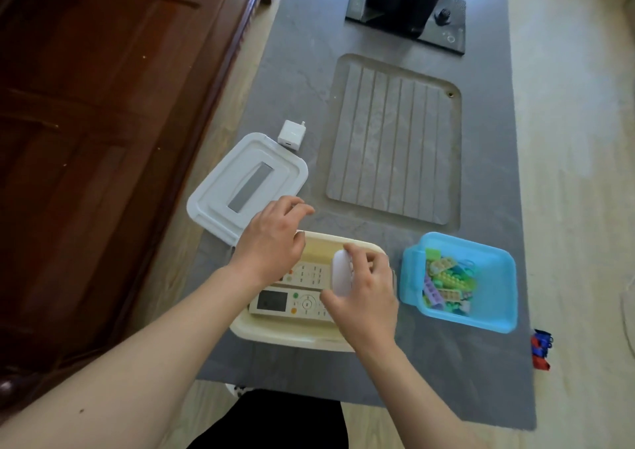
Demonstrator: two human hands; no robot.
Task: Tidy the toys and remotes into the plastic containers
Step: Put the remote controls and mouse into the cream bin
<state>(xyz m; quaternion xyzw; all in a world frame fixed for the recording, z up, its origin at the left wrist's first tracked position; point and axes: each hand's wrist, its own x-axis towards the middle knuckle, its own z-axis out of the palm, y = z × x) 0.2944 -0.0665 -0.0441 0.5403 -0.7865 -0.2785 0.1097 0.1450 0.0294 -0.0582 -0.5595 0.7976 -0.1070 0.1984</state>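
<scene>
Right hand (364, 299) gripping white oval device (341, 275) over cream container (285, 336); left hand (271, 245) hovering loose, holding nothing. I'm seeing two remotes (275, 302) lying inside, toys (446, 282) sitting in blue container (500, 276).

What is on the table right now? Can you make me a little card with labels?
Cream tub: holds two remotes side by side
Right hand: holds a white oval gadget over the cream tub
Left hand: above the tub's far left corner, holding nothing
Blue tub: has colourful toy bricks inside
White lid: flat on the table, past the cream tub
White charger: beside the lid, not in a tub
</scene>
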